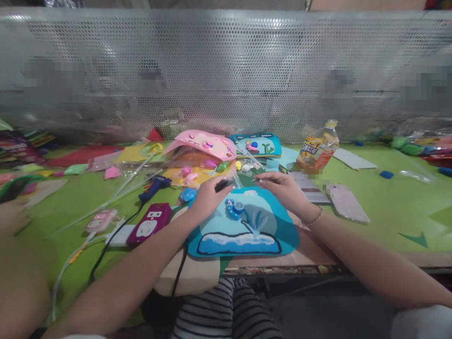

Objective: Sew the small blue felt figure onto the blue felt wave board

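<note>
My left hand (212,195) is closed around a small black lump (223,185), which looks like soft modelling clay. A short way to its right, my right hand (280,186) is pinched at thumb and forefinger; a tiny dark bit shows at the tips, too small to name. Below both hands lies a blue foam sheet (247,249) with a black-outlined white-and-blue pool shape on its lower part. A blue clay figure (234,209) sits on it, beside light-blue splash strands (256,221). Left of the sheet's top edge rests a blue clay lump (188,194).
Left of the sheet are a glue gun (154,187), a magenta box (150,225) and cables. Decorated pink (201,142) and blue boards (271,141) lie behind. A bottle (318,146) and phone (348,202) are at right. Another person's arm (16,216) enters at left.
</note>
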The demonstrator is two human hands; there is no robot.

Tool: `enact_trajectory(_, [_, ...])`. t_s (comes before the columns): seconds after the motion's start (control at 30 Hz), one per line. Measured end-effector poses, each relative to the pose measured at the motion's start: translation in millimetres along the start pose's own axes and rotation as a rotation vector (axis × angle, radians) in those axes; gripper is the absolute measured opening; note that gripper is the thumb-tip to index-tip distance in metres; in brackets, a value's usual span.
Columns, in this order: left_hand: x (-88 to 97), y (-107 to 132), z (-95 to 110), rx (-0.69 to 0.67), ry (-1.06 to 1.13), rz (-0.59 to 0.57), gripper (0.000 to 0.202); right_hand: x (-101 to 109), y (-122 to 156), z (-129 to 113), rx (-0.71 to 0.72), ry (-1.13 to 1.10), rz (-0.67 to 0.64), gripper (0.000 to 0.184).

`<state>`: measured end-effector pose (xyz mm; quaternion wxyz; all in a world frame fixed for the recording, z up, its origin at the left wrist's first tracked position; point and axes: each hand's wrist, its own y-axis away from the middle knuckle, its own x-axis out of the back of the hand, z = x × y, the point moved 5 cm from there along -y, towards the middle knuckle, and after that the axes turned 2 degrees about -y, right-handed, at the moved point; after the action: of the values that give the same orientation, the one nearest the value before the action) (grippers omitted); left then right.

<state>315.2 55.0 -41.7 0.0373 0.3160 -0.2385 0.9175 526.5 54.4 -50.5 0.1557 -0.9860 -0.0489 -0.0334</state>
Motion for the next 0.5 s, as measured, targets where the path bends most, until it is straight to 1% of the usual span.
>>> enact_trajectory(0.07, [3.0,-4,-4,0.007,-0.039,0.046,0.027,0,0,2,-0.063,-0.003,0.028,0.032])
enact_trajectory(0.13, [4.9,-6,-7,-0.006,-0.058,0.085,0.029,2,-1,2,-0.091,0.015,0.057,0.034])
enact_trajectory(0.2, [5.6,-8,-8,-0.023,-0.082,0.11,0.031,4,-2,2,-0.077,0.057,0.07,0.031])
enact_trajectory(0.27, [5.1,-8,-11,-0.033,-0.14,0.122,0.033,5,-3,3,-0.047,0.098,0.056,0.029])
enact_trajectory(0.37, [3.9,-9,-17,-0.014,-0.316,0.149,0.046,6,-3,8,-0.028,0.149,0.01,0.029])
enact_trajectory(0.4, [2.2,-9,-21,0.016,-0.377,0.133,0.053,6,-3,10,-0.029,0.164,-0.002,0.03])
enact_trajectory(0.47, [-3.4,-9,-29,0.091,-0.456,0.048,0.066,5,-4,14,-0.04,0.155,-0.029,0.033])
enact_trajectory(0.5, [-6.1,-8,-32,0.114,-0.476,0.006,0.068,4,-5,16,-0.039,0.128,-0.043,0.036])
